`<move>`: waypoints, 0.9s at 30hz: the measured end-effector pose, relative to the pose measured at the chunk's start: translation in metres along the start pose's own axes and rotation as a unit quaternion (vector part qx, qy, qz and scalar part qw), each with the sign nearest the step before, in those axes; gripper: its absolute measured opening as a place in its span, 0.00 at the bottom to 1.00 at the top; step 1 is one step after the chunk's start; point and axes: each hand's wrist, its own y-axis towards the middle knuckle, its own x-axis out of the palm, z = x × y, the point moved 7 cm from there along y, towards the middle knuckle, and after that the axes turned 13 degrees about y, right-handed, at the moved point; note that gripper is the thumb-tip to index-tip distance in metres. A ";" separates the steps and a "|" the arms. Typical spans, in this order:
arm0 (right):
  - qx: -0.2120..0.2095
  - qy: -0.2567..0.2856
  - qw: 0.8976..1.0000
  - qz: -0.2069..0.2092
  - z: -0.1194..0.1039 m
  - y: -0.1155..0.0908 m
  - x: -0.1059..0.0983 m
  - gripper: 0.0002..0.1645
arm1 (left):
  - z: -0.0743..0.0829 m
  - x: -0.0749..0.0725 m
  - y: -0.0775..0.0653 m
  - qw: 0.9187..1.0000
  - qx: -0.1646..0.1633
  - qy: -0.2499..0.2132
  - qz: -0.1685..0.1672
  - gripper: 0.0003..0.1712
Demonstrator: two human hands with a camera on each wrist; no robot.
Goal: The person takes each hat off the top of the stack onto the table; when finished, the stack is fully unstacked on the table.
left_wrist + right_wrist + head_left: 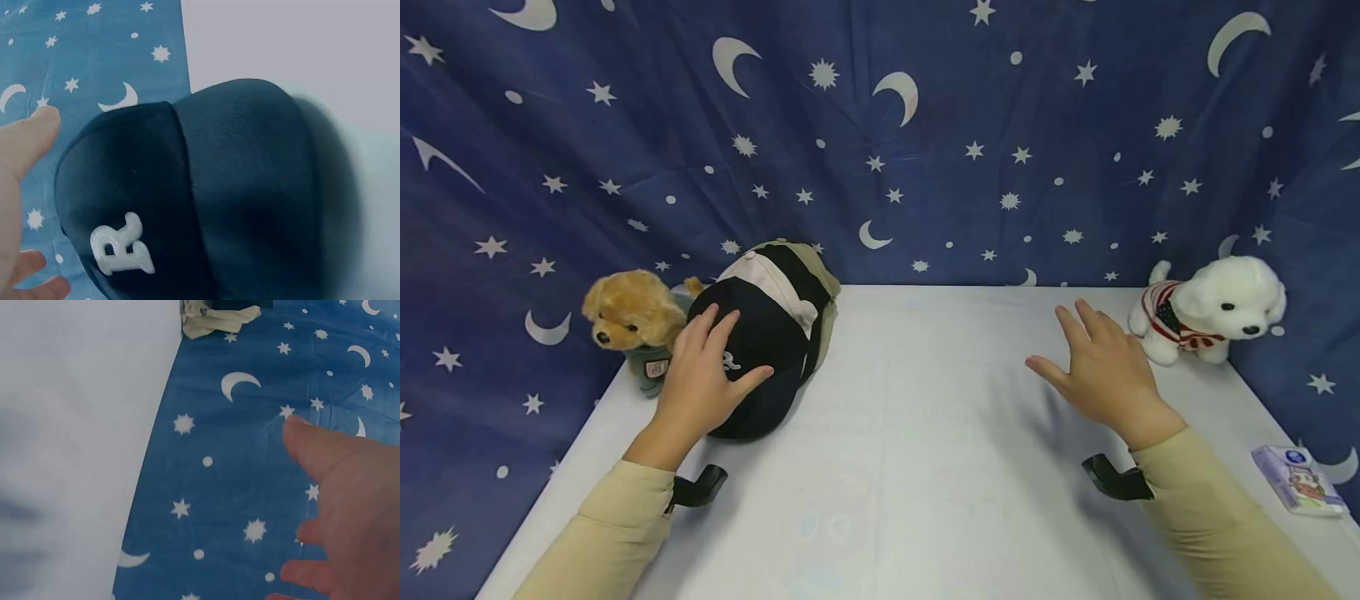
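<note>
At the left of the table a black cap [778, 333] with a white embroidered letter [123, 245] stands in front of more caps, a pale one [767, 275] and a khaki-and-black one [827, 296]. My left hand [696, 396] is over the near side of the black cap, fingers and thumb spread. In the left wrist view a gap shows between the thumb and the cap, and the hand holds nothing. On the right, my right hand [1105, 379] hovers above the white table, fingers apart and holding nothing, with its shadow beneath.
A brown plush dog [636, 312] sits left of the caps, partly behind my left hand. A white plush dog [1232, 300] in a striped top is at the back right. A purple packet [1300, 481] lies by the right edge. A starry blue curtain [940, 208] borders the table [917, 433].
</note>
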 end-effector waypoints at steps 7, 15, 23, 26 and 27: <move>-0.014 0.035 0.999 0.000 -0.019 0.011 0.011 0.48 | -0.021 0.003 -0.021 0.998 -0.044 -0.042 0.017 0.50; -0.014 0.104 0.994 -0.025 -0.039 0.022 0.027 0.47 | -0.047 0.013 -0.044 0.995 -0.088 -0.055 -0.001 0.48; -0.040 0.143 0.988 -0.038 -0.070 0.043 0.046 0.47 | -0.066 0.030 -0.053 0.987 -0.129 -0.069 -0.060 0.50; -0.051 0.158 0.985 -0.044 -0.088 0.051 0.055 0.47 | -0.075 0.039 -0.054 0.983 -0.144 -0.081 -0.083 0.51; -0.055 0.165 0.984 -0.048 -0.095 0.054 0.058 0.47 | -0.078 0.041 -0.053 0.981 -0.148 -0.086 -0.087 0.51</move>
